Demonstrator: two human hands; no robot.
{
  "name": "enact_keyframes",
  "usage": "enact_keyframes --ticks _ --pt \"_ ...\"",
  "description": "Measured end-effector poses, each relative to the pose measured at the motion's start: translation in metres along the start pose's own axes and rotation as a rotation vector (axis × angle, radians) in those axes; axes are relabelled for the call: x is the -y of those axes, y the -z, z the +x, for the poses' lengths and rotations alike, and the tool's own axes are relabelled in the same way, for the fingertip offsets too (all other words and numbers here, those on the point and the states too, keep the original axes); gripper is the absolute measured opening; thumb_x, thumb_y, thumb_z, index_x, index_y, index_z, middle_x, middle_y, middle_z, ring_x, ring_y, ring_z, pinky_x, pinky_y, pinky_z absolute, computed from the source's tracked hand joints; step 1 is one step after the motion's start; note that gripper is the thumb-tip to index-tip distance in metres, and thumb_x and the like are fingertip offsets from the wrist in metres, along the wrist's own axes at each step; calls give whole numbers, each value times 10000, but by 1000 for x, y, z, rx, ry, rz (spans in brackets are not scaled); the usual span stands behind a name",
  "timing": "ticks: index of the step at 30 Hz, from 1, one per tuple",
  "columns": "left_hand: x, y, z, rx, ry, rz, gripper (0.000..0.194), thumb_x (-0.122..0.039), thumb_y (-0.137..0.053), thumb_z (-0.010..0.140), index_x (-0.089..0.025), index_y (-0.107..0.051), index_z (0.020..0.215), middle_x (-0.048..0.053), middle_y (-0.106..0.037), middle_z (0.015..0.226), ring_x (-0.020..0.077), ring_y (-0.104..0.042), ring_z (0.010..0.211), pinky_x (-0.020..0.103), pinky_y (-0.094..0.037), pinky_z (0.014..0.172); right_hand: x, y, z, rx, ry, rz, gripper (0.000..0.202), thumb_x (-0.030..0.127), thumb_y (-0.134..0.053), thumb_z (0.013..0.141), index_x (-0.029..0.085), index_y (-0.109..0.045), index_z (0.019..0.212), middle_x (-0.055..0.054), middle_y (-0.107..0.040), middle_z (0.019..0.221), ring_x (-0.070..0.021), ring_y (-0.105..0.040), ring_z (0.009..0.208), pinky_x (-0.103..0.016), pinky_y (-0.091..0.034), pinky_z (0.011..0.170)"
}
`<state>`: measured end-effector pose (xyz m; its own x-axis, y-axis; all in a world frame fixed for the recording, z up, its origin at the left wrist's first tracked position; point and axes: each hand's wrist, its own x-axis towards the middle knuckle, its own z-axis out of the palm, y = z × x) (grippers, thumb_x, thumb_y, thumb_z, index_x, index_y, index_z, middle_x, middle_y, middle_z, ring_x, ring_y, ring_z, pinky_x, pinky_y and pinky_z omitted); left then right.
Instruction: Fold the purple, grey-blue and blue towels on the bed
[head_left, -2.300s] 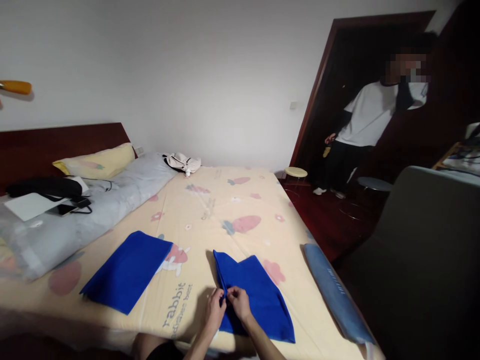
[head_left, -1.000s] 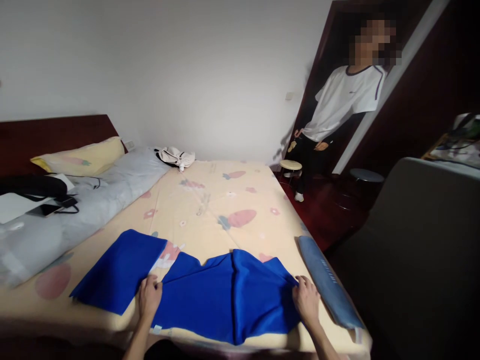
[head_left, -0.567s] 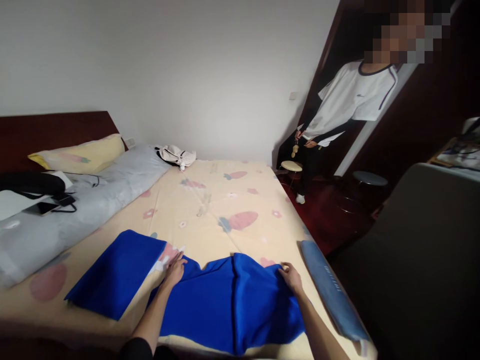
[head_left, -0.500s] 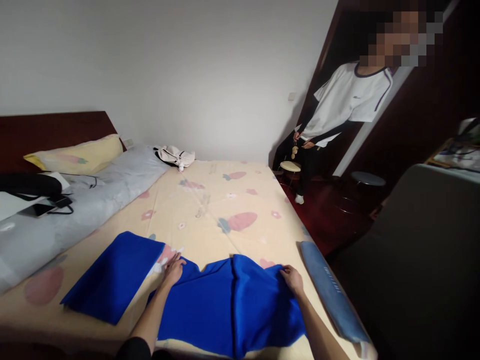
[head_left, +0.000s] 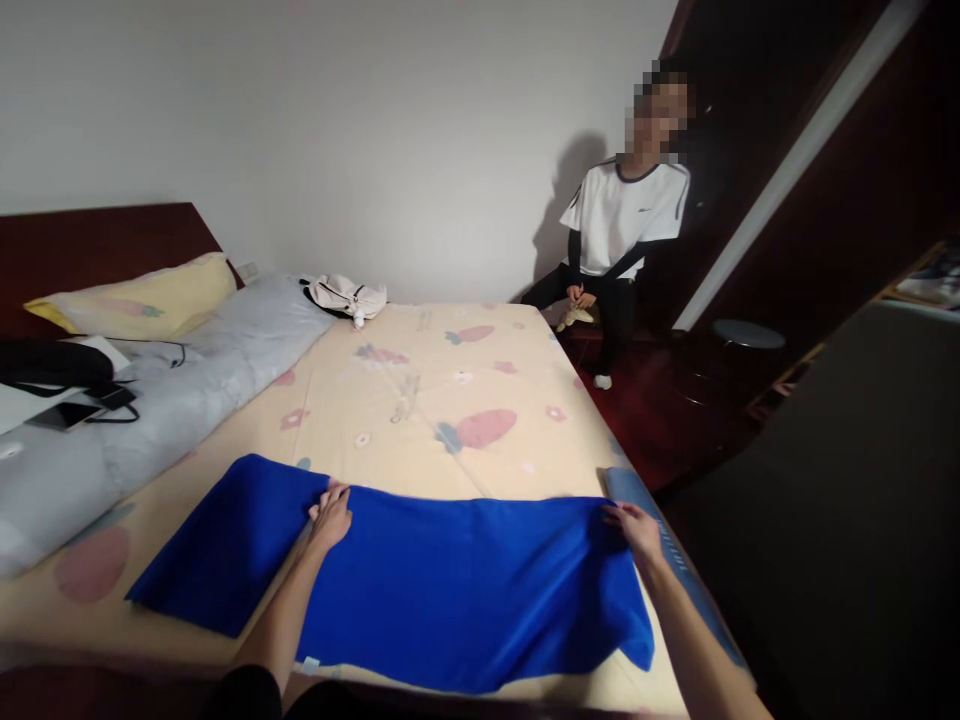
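Observation:
A plain blue cloth (head_left: 465, 585) lies stretched sideways across the near part of the bed, with soft creases toward its right end. A small white label shows at its lower left corner. My left hand (head_left: 330, 515) pinches its upper left corner. At the upper right corner, my right hand (head_left: 637, 532) grips the edge between thumb and fingers. A second blue cloth (head_left: 229, 545), folded into a flat rectangle, lies just left of my left hand.
The bed (head_left: 420, 420) has a patterned cream sheet. A rolled blue-grey item (head_left: 675, 550) lies along its right edge. A grey quilt (head_left: 180, 400), pillow (head_left: 142, 295), phone (head_left: 66, 415) and white bag (head_left: 349, 297) are at left. A person (head_left: 626, 225) sits beyond the far corner.
My right hand has moved right and pulled the cloth out; its middle fold has flattened. My left hand has shifted slightly left. The other person has gone from standing to sitting.

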<state>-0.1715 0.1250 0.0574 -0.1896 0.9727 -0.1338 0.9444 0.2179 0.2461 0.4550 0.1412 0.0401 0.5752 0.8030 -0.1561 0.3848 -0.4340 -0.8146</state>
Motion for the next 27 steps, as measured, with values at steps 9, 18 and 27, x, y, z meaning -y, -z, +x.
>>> enact_keyframes --ticks 9,18,27 --pt "-9 8 35 7 107 -12 609 -237 -383 853 -143 -338 1454 152 -265 1579 328 -351 1365 493 -350 1054 3 -17 19 132 85 -68 570 333 -567 733 106 -542 1255 -138 -688 1195 -240 -625 1128 -344 -461 974" --pt "-28 -32 -14 -64 82 -14 681 -287 -410 895 -156 -177 1521 141 -94 1629 271 -150 1484 441 -312 1118 -25 -36 -53 130 316 -172 676 361 -507 763 143 -392 1392 -137 -474 1459 -254 -410 1370 -419 -334 1128" --pt "30 -83 -140 -298 175 107 538 -354 -269 958 -196 -364 1463 127 -373 1544 233 -288 1443 448 -264 1137 -118 -4 -159 -23 490 -460 597 479 -279 854 162 -493 1312 -153 -483 1443 -293 -361 1399 -486 -331 1119"
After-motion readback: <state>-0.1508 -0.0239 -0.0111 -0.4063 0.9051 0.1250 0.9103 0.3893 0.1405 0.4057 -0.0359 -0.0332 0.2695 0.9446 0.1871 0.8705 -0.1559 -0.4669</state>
